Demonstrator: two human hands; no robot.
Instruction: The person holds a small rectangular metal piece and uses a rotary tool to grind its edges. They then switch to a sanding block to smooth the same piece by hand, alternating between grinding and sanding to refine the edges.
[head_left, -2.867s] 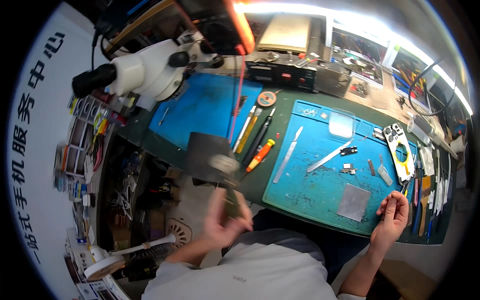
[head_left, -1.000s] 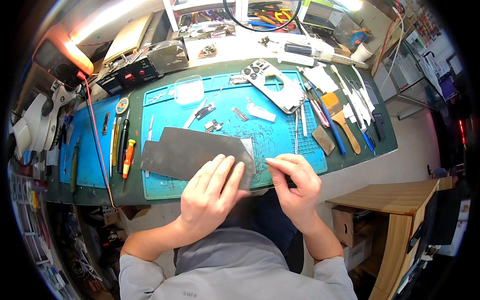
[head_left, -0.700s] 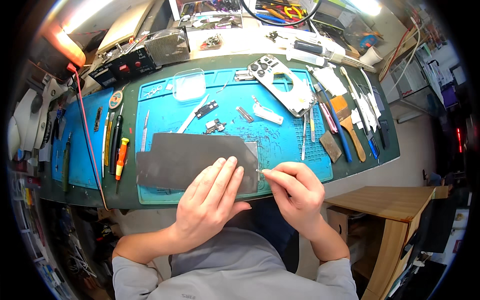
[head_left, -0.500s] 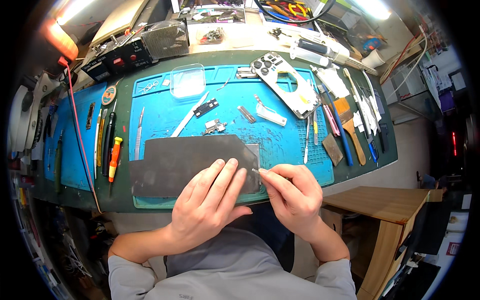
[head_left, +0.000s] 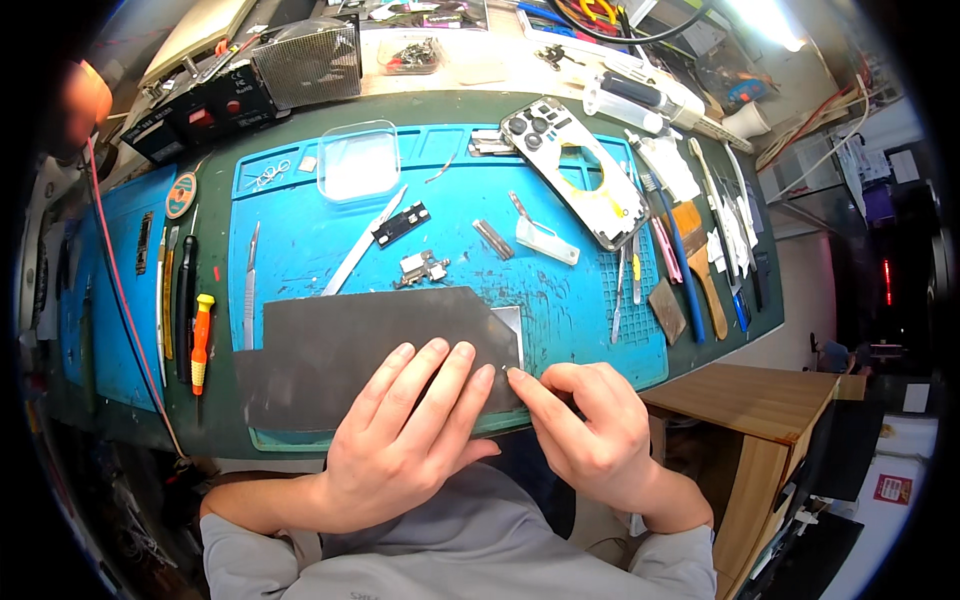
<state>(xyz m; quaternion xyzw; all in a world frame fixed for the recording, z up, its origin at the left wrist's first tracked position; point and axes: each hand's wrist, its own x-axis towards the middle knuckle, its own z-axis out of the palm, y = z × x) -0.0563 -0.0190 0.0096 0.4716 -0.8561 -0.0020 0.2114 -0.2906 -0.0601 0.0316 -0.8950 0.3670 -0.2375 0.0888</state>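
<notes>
A dark grey, matte sheet [head_left: 350, 345], resembling sandpaper, lies along the near edge of the blue work mat [head_left: 570, 325]. My left hand [head_left: 410, 420] rests on it with fingers stretched flat. From beneath the sheet's right side shows a strip of shiny metal plate [head_left: 513, 335]. My right hand [head_left: 590, 430] is at that same side, its index fingertip down at the sheet and its other fingers curled in. Just at that fingertip sits a tiny pale speck or piece, too small to name. The right thumb is mostly hidden.
Beyond the sheet lie a small metal part [head_left: 422, 268], a black module [head_left: 401, 225], a clear plastic box [head_left: 358, 162] and a phone frame [head_left: 578, 172]. A scalpel [head_left: 250, 285] and an orange screwdriver [head_left: 201, 345] are at left. Brushes [head_left: 700, 270] stand at right.
My right hand's pinch on a small light piece has turned into an index fingertip set down on the sheet's right side. My left hand stays on the sheet. The view has shifted slightly.
</notes>
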